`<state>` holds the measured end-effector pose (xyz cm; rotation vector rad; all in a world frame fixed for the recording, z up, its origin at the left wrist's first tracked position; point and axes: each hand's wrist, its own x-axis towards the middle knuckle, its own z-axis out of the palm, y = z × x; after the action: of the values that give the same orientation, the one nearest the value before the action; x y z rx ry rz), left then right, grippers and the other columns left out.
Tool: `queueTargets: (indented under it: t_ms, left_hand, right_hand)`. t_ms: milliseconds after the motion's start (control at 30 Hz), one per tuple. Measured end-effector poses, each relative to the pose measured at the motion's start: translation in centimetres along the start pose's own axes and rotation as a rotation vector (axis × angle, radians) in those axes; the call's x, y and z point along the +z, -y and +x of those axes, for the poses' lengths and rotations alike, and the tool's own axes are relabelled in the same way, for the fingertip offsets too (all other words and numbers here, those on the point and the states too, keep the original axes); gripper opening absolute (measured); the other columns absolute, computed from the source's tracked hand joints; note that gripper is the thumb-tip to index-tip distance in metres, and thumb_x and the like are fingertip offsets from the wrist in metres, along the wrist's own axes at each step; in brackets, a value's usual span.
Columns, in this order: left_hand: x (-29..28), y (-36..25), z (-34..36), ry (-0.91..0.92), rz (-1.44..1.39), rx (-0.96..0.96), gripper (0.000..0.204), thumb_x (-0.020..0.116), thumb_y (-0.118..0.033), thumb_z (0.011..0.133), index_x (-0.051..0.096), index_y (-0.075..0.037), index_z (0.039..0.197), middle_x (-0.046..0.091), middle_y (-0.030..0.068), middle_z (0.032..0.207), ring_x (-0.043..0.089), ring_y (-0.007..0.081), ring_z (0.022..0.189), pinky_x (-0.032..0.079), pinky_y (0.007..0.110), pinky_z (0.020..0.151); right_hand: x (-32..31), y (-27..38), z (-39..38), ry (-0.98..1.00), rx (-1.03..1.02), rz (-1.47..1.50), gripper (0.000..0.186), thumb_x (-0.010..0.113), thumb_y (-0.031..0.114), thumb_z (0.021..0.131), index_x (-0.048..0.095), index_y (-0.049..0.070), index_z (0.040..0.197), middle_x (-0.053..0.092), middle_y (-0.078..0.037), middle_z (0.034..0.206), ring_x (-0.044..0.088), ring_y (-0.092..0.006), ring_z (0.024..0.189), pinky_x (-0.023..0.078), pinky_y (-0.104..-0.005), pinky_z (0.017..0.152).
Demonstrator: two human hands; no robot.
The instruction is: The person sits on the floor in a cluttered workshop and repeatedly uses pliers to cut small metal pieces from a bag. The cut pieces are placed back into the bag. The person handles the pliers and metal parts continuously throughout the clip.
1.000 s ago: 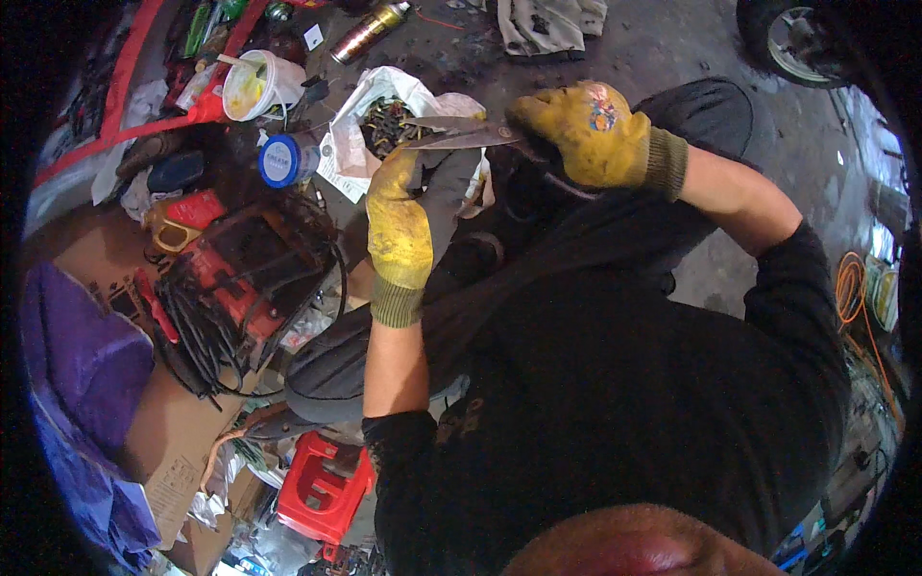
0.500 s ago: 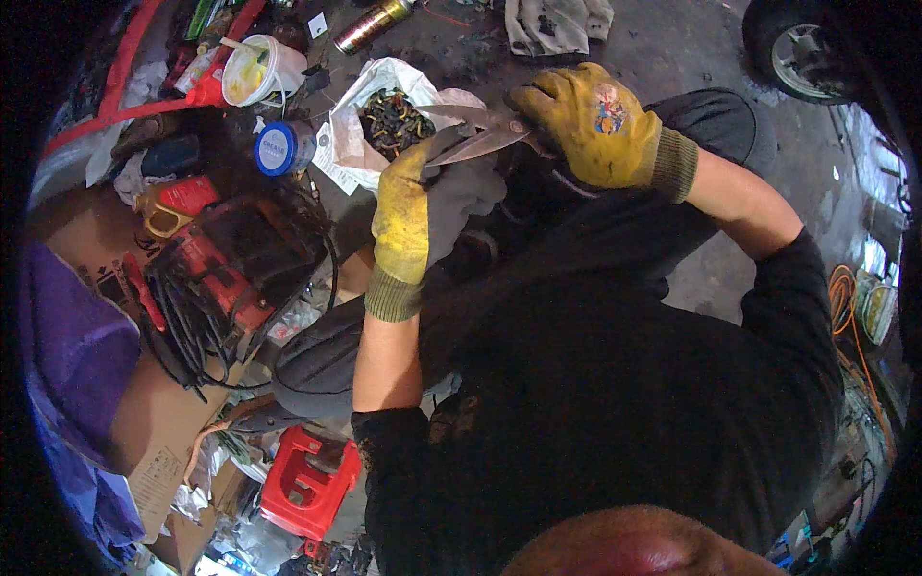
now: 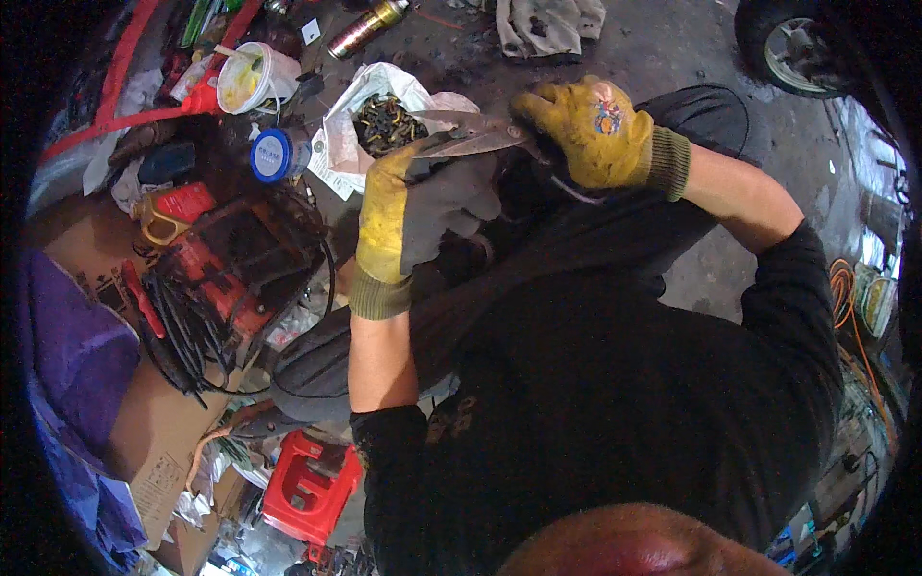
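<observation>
In a yellow glove, my right hand (image 3: 597,134) is closed around the handles of a pair of metal shears (image 3: 485,141). Their worn blades point left and stand a little apart. My left hand (image 3: 403,211), in a yellow glove with a grey palm, is held up at the blade tips with the thumb by the lower blade. Its fingers are curled together, and whatever they grip is hidden. Just beyond the blades stands an open white bag (image 3: 336,130) filled with small dark and yellowish pieces (image 3: 384,125).
Left of the bag stand a blue-lidded tub (image 3: 272,155) and a white bucket (image 3: 252,82) with yellow residue. A red machine with black cables (image 3: 187,326) lies on cardboard. A spray can (image 3: 367,29), a rag (image 3: 552,27) and a wheel (image 3: 802,53) lie farther off. A red plastic stool (image 3: 312,490) is lower left.
The shears' blades have come somewhat closer together. My left hand has shifted slightly left, while my right hand keeps its hold on the handles.
</observation>
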<state>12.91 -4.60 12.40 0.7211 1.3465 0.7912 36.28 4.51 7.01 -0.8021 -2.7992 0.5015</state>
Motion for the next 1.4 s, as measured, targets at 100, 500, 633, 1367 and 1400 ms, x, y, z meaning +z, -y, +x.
queueTargets:
  t_ms: [100,500,633,1367,1400]
  left_hand:
    - [-0.6,-1.0,-0.3,0.069,-0.01,-0.027,0.025,0.059,-0.016,0.099,0.069,0.002,0.114,0.071,0.0089,0.078,0.065,0.0146,0.056,0.044,0.023,0.044]
    - [-0.7,0.0,-0.5,0.186,-0.138,0.047,0.029,0.068,-0.009,0.092,0.069,-0.002,0.121,0.07,0.0037,0.081,0.062,0.0103,0.055,0.042,0.021,0.043]
    - [-0.3,-1.8,-0.8,0.17,-0.036,-0.025,0.029,0.067,-0.01,0.094,0.069,-0.002,0.122,0.067,0.0026,0.074,0.059,0.0081,0.053,0.034,0.02,0.041]
    - [1.6,4.4,1.1,0.339,-0.907,0.311,0.039,0.05,-0.019,0.108,0.048,-0.003,0.143,0.063,0.024,0.132,0.072,0.0278,0.105,0.062,0.042,0.088]
    - [1.6,3.9,0.9,0.33,-0.859,0.304,0.038,0.051,-0.018,0.107,0.049,-0.003,0.142,0.064,0.023,0.13,0.072,0.0265,0.104,0.062,0.04,0.087]
  right_hand:
    - [0.0,0.0,0.2,-0.038,-0.028,0.023,0.049,0.07,0.019,0.077,0.06,0.006,0.123,0.068,-0.017,0.102,0.069,-0.0359,0.091,0.054,-0.0463,0.077]
    - [-0.7,0.1,0.4,-0.035,-0.048,-0.102,0.049,0.071,0.022,0.078,0.06,0.009,0.124,0.068,-0.015,0.101,0.07,-0.0342,0.091,0.054,-0.0459,0.078]
    - [-1.4,0.0,0.3,0.021,-0.005,-0.077,0.048,0.069,0.019,0.079,0.06,0.011,0.125,0.07,-0.016,0.099,0.071,-0.0356,0.091,0.056,-0.0474,0.075]
    - [2.0,-0.8,-0.4,-0.08,0.075,0.327,0.049,0.068,0.019,0.085,0.057,0.005,0.131,0.068,-0.02,0.112,0.066,-0.0401,0.107,0.054,-0.045,0.088]
    - [1.5,0.0,-0.3,-0.059,0.099,0.357,0.049,0.068,0.018,0.085,0.057,0.005,0.13,0.068,-0.019,0.111,0.066,-0.04,0.106,0.054,-0.0453,0.088]
